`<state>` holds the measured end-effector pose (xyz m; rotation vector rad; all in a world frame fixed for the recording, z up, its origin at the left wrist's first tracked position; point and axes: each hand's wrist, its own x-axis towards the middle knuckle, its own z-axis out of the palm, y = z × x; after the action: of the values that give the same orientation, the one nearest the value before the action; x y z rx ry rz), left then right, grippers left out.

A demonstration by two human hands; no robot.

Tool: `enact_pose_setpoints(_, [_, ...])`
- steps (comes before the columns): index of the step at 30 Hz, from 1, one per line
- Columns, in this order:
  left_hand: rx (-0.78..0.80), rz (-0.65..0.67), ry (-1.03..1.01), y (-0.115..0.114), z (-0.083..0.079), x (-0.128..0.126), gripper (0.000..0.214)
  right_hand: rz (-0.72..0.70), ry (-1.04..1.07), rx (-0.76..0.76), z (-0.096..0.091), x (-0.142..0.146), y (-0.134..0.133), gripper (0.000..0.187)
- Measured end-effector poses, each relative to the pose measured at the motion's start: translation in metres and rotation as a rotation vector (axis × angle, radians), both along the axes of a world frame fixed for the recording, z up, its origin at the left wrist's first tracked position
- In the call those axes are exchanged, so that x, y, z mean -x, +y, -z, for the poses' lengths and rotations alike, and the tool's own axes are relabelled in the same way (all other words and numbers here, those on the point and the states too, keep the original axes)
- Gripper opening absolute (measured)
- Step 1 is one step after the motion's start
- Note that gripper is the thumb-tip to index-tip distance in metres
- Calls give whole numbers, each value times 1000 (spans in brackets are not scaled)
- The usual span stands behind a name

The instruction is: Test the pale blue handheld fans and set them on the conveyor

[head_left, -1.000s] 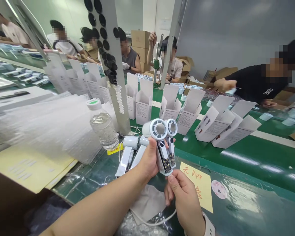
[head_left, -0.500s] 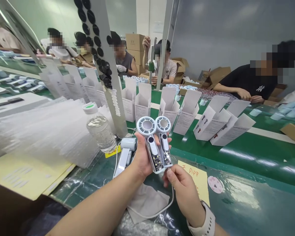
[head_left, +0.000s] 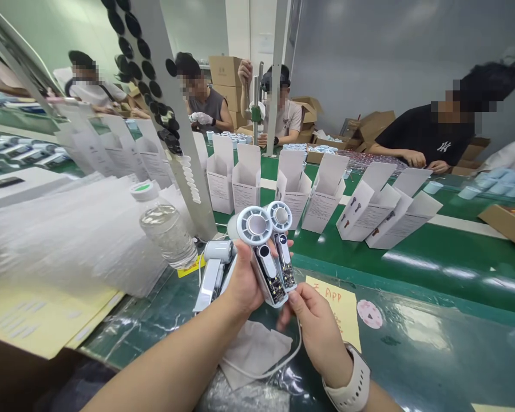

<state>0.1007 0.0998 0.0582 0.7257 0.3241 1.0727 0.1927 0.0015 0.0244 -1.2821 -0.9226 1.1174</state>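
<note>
Near fan [head_left: 256,226]: turned since half a second ago, from face-on to showing the side of the barrel
Far fan [head_left: 280,216]: just beside, small round display newly lit
Left grip [head_left: 242,280]: closed around both fans, raised above the surface [head_left: 424,360]
Right grip [head_left: 320,326]: pinching white cable [head_left: 300,339] at the far fan's foot, plug hidden
Cloth [head_left: 261,346]: crumpled below
Yellow note [head_left: 340,306]: lying beyond the right grip
</note>
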Motion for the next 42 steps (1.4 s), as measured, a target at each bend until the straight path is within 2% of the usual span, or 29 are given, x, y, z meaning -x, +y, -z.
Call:
enact_pose_setpoints(3, [107,12,-11,6,-2,1,63,41,-245,-144,-8,-9,-2,43])
enact_pose_setpoints(6, [154,-22,22,9,-2,3,51,192,-363,-227,-8,-20,-3,37])
enact_pose_setpoints(8, [76,26,72,5,-1,4,47,256,-272,-175,-6,-28,-2,28])
enact_pose_setpoints(11, [-126,258,169,-4,3,4,55,106,14,-90,-5,-39,-2,52])
enact_pose_setpoints(13, [-213,345,225,-5,7,3,56,60,98,-116,-9,-44,-3,54])
enact_pose_setpoints(15, [-203,281,251,-2,10,0,53,164,90,-169,-15,-48,-4,58])
enact_pose_setpoints(17, [-111,171,246,5,10,-2,51,275,70,-170,-20,-50,-3,62])
enact_pose_setpoints(21, [57,186,214,13,6,-2,43,307,166,-91,-23,-51,2,38])
enact_pose_setpoints(23, [39,195,224,10,3,-1,46,300,263,-93,-24,-50,3,30])
enact_pose_setpoints(26, [-42,199,245,3,1,-1,51,269,289,-122,-26,-47,1,31])
enact_pose_setpoints(31, [-49,244,315,0,4,-2,37,147,226,-134,-19,-45,-2,38])
enact_pose_setpoints(36, [-128,295,303,-1,6,-1,40,196,203,-134,-9,-45,1,45])
enact_pose_setpoints(42, [-94,269,284,-2,2,-1,46,232,259,-102,-14,-44,1,39])
